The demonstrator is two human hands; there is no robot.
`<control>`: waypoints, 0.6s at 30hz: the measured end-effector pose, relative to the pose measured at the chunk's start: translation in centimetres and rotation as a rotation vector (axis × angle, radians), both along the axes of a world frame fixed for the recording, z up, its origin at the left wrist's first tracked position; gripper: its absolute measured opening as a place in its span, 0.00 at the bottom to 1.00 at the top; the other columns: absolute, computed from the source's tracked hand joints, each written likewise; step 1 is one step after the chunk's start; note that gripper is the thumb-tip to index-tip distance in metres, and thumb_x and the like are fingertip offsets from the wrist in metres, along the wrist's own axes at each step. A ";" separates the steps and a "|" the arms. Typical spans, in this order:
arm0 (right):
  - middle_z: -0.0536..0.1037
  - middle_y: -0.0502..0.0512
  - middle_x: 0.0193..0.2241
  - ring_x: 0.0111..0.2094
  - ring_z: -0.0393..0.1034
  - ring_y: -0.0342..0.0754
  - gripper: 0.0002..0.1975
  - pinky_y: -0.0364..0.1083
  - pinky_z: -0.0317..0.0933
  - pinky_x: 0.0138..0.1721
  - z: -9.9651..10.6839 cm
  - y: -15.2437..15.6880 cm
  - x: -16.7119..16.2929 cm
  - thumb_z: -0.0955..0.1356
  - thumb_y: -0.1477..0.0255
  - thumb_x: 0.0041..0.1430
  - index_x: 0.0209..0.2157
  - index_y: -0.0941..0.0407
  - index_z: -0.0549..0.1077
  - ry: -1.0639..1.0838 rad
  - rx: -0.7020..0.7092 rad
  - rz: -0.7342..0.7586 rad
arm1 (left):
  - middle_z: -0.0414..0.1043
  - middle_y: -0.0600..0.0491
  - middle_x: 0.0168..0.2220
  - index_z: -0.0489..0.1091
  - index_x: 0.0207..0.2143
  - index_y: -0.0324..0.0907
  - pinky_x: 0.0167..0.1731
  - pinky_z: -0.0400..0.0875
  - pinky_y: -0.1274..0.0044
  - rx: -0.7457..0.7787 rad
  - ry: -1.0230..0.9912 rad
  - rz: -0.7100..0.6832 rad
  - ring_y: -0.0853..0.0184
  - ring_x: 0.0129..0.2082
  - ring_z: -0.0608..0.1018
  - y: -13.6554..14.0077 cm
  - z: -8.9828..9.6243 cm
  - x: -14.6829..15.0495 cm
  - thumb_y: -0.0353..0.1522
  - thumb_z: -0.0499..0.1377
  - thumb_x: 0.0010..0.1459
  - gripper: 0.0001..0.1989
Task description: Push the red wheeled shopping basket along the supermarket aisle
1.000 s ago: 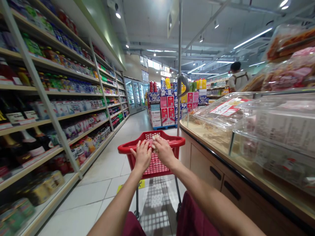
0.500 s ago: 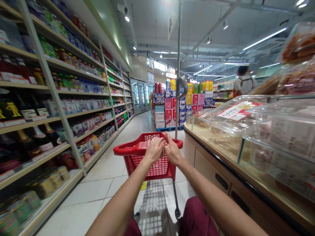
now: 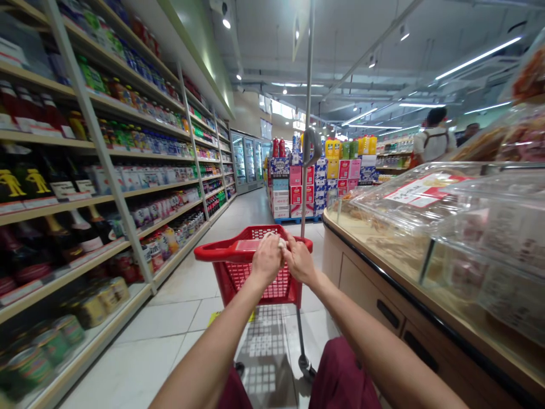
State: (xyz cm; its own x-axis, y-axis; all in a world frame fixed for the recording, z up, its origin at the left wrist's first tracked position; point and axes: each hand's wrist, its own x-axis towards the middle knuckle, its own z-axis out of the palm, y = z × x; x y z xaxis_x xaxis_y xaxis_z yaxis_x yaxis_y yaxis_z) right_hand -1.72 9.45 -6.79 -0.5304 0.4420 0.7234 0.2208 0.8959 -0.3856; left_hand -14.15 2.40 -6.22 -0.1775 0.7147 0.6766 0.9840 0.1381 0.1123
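Straight ahead stands a red plastic shopping cart (image 3: 225, 251) with a mesh basket. Both my hands meet over the right half of its handle. My left hand (image 3: 267, 260) shows its back, its fingers bent and pressed together. My right hand (image 3: 300, 261) comes in from the other side, with fingers and thumb closing toward the left fingertips. A small pale thing (image 3: 281, 243) shows between the hands; it is too small and covered to name. Whether either palm rests on the handle is hidden.
Shelves of bottles and cans (image 3: 145, 142) line the left side. At right runs a wooden counter (image 3: 370, 272) with clear-covered food packs. Stacked drink cartons (image 3: 298, 187) stand ahead, behind a metal pole (image 3: 308, 85). A person (image 3: 434, 139) stands beyond the counter.
The view has shifted slightly left, so shelves and cartons sit further right. My hands stay together over the handle, and the pale thing between them shows more clearly.
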 end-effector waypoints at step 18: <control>0.75 0.55 0.39 0.44 0.65 0.48 0.25 0.51 0.49 0.51 -0.5 -0.7 0.3 0.55 0.72 0.57 0.57 0.60 0.51 0.100 -0.086 -0.025 | 0.71 0.48 0.42 0.65 0.41 0.44 0.52 0.49 0.58 -0.031 -0.205 0.298 0.62 0.46 0.70 -2.4 2.0 -3.2 0.32 0.43 0.55 0.15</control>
State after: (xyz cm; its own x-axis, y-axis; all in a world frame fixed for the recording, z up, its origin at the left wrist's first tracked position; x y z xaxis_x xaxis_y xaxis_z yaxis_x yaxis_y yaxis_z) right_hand -1.39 8.75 -7.31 -0.4454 0.5171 0.7309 0.1997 0.8532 -0.4819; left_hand -17.36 0.01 -4.24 -0.5105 0.6312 0.5840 0.8577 0.4216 0.2942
